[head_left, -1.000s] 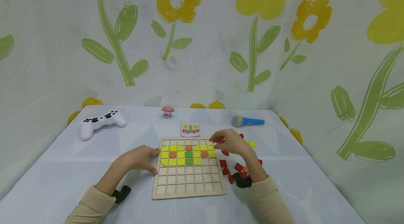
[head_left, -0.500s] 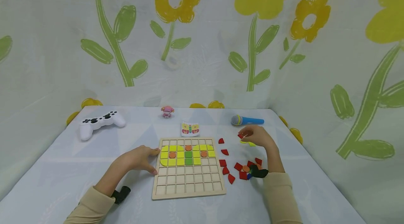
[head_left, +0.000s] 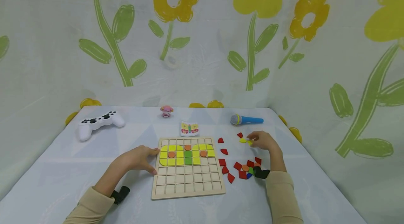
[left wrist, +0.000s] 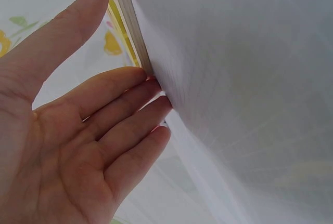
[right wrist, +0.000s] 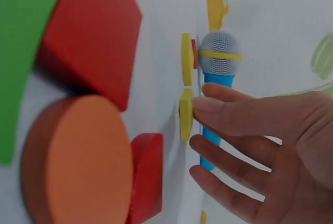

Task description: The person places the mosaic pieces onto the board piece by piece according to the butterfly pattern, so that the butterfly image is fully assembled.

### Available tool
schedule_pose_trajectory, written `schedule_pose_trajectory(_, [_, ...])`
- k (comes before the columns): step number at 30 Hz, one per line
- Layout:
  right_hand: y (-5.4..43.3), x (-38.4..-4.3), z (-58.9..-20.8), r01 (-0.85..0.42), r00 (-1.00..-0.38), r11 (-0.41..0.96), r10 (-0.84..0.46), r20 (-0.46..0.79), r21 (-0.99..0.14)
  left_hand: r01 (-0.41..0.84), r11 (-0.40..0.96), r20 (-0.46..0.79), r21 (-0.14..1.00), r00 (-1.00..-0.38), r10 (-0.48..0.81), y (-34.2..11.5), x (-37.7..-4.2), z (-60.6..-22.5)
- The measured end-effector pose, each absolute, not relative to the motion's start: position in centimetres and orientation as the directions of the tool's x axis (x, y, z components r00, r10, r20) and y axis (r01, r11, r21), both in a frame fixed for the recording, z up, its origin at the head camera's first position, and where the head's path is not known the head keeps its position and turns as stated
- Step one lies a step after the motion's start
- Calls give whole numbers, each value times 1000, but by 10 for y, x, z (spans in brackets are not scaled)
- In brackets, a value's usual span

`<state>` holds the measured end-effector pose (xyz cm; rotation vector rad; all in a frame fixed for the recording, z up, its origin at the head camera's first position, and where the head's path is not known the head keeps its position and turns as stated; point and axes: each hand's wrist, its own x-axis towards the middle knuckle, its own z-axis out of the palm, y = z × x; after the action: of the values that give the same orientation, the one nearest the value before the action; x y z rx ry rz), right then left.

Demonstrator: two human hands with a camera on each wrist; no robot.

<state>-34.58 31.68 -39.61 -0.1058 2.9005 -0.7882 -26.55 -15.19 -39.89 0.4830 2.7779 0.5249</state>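
Observation:
My left hand [head_left: 137, 159] rests against the left edge of a wooden grid board [head_left: 189, 189], thumb and fingers spread apart. In the left wrist view the fingers are nearly straight, their tips at the board's side. On the board, yellow tiles [head_left: 180, 161], green squares [head_left: 188, 161] and orange discs [head_left: 172, 154] fill part of the upper rows. Right of it, my right hand [head_left: 264, 140] is low over a yellow square tile [head_left: 250, 142]. Its thumb tip meets that tile [right wrist: 186, 115] in the right wrist view; the other fingers are loosely spread. Beside it lies a yellow rounded tile [head_left: 242, 140].
Red tiles [head_left: 222, 162] lie along the board's right side. A mixed pile with an orange disc [head_left: 245, 168] sits near the right wrist. Behind are a butterfly picture card [head_left: 189, 129], a toy microphone [head_left: 249, 120], a pink figurine [head_left: 166, 111] and a white game controller [head_left: 101, 122].
My right hand has moved right from the board's upper right corner, nudged a red tile at the back, then come to the yellow square tile. The left hand stays at the board's edge.

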Motion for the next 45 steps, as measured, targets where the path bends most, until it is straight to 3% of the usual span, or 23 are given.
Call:
schedule_pose_trajectory(17, [314, -344, -395, 4, -986, 874, -78, -147, -486, 274, 880, -199, 387, -907, 370, -152, -265, -398])
schedule_pose_trajectory(28, [299, -342, -378, -156, -981, 839, -192, -16, -521, 272, 880, -202, 390, -907, 370, -151, -264, -398])
schedule_pose_trajectory(45, [234, -327, -364, -394, -908, 756, -408, 95, -523, 282, 874, -192, 395, -906, 379, -152, -264, -398])
